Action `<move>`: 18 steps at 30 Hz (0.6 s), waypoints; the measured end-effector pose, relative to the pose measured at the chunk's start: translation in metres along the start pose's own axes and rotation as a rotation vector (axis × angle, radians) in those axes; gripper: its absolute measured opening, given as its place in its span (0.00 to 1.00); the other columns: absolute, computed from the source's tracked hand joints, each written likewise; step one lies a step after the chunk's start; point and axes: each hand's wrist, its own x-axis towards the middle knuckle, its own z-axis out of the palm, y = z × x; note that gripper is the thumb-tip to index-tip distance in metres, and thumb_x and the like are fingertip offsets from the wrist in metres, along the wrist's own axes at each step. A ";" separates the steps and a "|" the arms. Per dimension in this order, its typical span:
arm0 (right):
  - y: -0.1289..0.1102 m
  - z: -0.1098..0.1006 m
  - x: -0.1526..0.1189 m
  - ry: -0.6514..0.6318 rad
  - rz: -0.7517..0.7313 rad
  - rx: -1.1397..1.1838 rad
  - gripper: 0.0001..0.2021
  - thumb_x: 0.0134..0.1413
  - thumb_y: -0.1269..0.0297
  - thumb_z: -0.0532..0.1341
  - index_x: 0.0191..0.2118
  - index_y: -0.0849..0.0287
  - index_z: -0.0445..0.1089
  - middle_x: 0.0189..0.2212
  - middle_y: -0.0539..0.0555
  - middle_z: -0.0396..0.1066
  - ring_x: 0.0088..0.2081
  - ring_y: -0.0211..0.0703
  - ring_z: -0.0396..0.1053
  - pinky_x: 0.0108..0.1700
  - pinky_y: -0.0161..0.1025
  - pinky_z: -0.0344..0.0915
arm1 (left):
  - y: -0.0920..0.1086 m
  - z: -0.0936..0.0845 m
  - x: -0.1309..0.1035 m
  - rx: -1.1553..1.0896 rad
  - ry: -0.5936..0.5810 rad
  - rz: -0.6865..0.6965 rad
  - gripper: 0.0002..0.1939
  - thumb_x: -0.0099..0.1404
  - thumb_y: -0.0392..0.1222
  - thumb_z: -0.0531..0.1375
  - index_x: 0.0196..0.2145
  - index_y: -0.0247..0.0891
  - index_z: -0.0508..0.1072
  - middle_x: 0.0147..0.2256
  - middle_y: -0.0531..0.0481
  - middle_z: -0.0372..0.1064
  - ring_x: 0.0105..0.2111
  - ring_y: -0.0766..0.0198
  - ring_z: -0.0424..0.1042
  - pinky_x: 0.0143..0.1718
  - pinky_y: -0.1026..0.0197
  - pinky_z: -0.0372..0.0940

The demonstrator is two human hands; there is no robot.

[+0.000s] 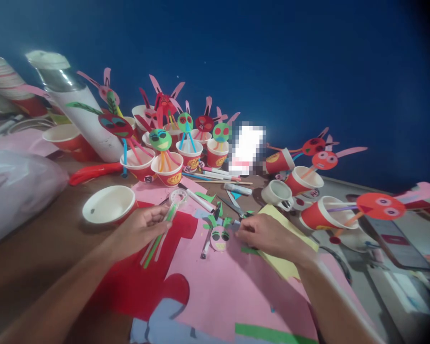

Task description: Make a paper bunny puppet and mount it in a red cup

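Observation:
My left hand (138,234) is closed around a bundle of thin green and white strips (158,241). A clear ring, perhaps a tape roll (178,197), shows at their upper end; I cannot tell whether it is joined to them. My right hand (267,239) has its fingers curled together over the pink paper (215,291), and anything inside them is hidden. Just left of it lies a round pink paper face (220,237) with dark eyes, a yellow mouth and green pieces on top. A pen (205,246) rests beside the face. Scissors (234,206) lie beyond the right fingertips.
Several red paper cups (136,165) hold paper-faced figures at the back and right. An open white-lined bowl (109,205) stands left, a mug (277,193) right. Markers (215,174) lie between. Yellow paper (290,229), red paper (129,291), a flask (82,105) and a phone (397,243) surround.

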 end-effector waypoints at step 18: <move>0.010 0.023 0.028 0.164 0.086 0.094 0.08 0.50 0.61 0.55 0.32 0.55 0.69 0.22 0.48 0.69 0.23 0.38 0.63 0.26 0.33 0.50 | -0.001 0.016 -0.017 0.782 0.269 0.032 0.24 0.61 0.54 0.51 0.53 0.45 0.65 0.49 0.46 0.67 0.33 0.56 0.71 0.33 0.59 0.62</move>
